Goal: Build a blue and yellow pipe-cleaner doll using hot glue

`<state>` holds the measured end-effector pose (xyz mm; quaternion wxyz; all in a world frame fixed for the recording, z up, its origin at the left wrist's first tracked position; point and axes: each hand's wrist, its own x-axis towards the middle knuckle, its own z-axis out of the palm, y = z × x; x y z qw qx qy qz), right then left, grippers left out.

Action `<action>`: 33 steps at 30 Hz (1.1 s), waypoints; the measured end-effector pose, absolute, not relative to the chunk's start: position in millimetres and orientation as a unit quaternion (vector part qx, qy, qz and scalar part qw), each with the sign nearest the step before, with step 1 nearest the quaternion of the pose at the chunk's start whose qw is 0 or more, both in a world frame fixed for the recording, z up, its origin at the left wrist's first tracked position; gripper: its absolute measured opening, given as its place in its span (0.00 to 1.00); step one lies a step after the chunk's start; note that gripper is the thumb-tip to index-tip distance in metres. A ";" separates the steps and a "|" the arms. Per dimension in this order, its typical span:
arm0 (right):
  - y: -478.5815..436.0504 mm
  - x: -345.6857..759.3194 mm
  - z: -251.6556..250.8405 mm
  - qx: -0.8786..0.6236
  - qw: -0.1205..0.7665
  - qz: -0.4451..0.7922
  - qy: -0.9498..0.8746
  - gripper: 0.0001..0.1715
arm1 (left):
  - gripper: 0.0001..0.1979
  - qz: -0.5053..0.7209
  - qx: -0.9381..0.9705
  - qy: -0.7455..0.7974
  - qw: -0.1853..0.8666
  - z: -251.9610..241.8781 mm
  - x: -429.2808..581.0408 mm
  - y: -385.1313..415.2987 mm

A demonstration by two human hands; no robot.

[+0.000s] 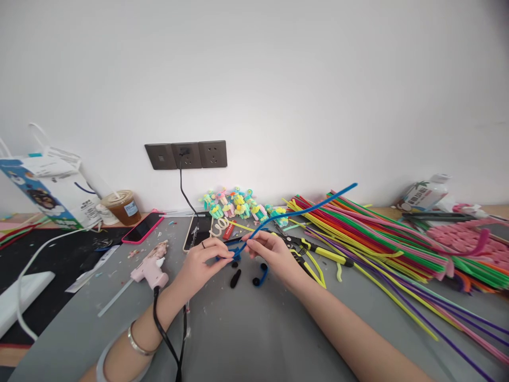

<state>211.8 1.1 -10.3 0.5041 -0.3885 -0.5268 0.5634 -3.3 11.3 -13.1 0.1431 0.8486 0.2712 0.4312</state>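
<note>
Two hands meet low over the grey table [246, 339], both pinched shut on one blue pipe cleaner [310, 208]. The left hand [201, 262] nips its near end between thumb and forefinger, where the stem looks wound into a small tight knot. The right hand [274, 254] grips it just beside that with its fingertips, the other fingers loosely curled. From the pinch the stem rises up and away to the right, its free tip hanging over the pile of coloured pipe cleaners [377, 233]. As I judge it, the springy wire could slip out of so small a grip and let the winding loosen. The long free end could also brush stems off the pile if it swings. The black cable [167, 339] lies across the left forearm and runs to the pink glue gun [151, 268] just left of that hand, so a quick pull of the arm might drag the gun. Just below the hands lie a black bent piece [235, 278] and a blue-and-black curl [260, 276]. Yellow-handled pliers [318, 248] rest close to the right hand. Farther back stand small pastel figures [238, 204], two phones [143, 227], an iced drink [121, 207] and a wall socket [186, 155].
</note>
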 end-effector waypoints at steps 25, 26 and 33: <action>0.7 210.2 -13.5 -0.388 0.522 0.504 -0.569 0.26 | 0.08 0.366 0.879 0.236 0.197 -10.8 -1.4 5.9; 0.8 210.7 -13.3 -0.387 0.523 0.502 -0.570 0.26 | 0.07 0.376 0.875 0.235 0.193 -10.5 -1.4 6.2; -0.7 208.7 -13.6 -0.392 0.521 0.497 -0.573 0.25 | 0.09 0.377 0.876 0.239 0.182 -7.0 -1.2 5.6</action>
